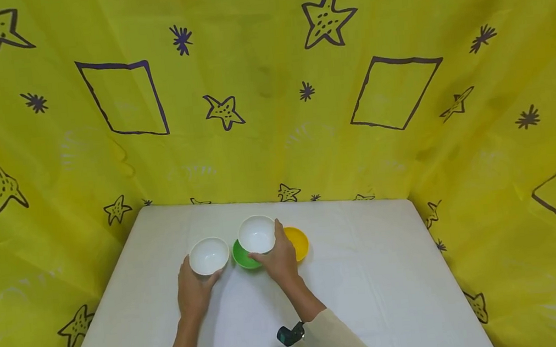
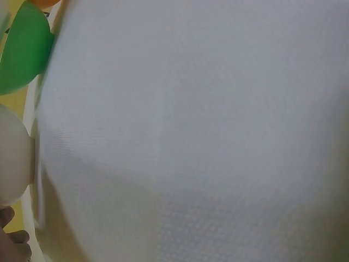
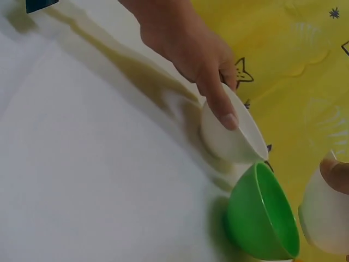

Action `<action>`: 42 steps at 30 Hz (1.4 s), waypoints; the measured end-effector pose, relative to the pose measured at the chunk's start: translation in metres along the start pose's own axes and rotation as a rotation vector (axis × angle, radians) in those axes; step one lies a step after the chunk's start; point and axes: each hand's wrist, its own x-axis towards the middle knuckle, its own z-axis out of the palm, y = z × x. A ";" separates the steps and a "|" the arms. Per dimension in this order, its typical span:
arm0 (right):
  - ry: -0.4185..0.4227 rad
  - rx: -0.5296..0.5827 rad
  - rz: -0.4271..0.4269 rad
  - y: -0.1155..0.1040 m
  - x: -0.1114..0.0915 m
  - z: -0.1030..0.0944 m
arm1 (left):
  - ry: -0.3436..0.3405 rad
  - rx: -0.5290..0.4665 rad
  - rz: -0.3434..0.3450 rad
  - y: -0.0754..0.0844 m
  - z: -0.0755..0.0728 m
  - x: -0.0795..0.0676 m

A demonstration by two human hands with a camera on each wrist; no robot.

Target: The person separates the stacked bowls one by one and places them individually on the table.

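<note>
My left hand (image 1: 192, 295) grips a white bowl (image 1: 209, 256) by its rim, thumb on the near right side. This white bowl (image 3: 226, 134) is at the table surface; whether it touches the cloth I cannot tell. My right hand (image 1: 280, 256) pinches a second white bowl (image 1: 257, 234), raised over the back part of a green bowl (image 1: 245, 258). The green bowl (image 3: 259, 215) stands upright between the two white ones. Partly behind my right hand is a yellow-orange bowl (image 1: 298, 243). In the left wrist view only the fingertips (image 2: 19, 237) of my left hand show.
A white cloth covers the table (image 1: 392, 285). Yellow curtains (image 1: 266, 152) with drawn stars and frames enclose its back and sides. Dark devices (image 1: 290, 335) are strapped to both wrists, below the sleeves.
</note>
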 end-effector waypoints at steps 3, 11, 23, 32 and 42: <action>0.054 0.021 0.013 0.009 0.000 -0.013 | -0.010 -0.008 0.005 -0.001 0.001 0.000; 0.162 0.014 0.052 0.034 0.003 -0.050 | -0.031 0.007 0.013 -0.003 0.001 0.001; 0.238 0.035 0.164 0.063 0.002 -0.081 | -0.036 0.009 0.000 -0.003 0.000 0.000; 0.273 0.038 0.214 0.078 -0.001 -0.095 | -0.024 -0.002 0.018 -0.004 0.000 0.001; 0.299 0.049 0.280 0.102 -0.004 -0.102 | -0.021 0.002 0.022 -0.006 0.000 0.002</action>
